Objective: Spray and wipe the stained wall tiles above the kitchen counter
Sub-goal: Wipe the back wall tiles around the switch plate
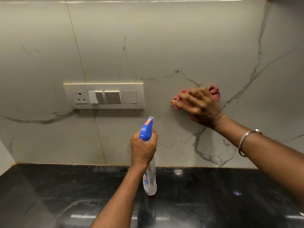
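The right hand, fingers spread, presses a pink cloth on veined wall tiles right of the cream switch plate. The left hand grips an upright blue-headed clear spray bottle below it.

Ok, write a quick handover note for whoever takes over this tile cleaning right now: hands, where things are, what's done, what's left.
The left hand grips the spray bottle by its neck, upright over the black counter, just below the switch panel.
The right hand lies flat on the pink cloth, pressing it to the wall tiles right of the switch panel.
Done: wiping is under way at that spot; no stains or wet spray show clearly.
Left: probably the remaining tiles. I would keep spray off the switch panel.
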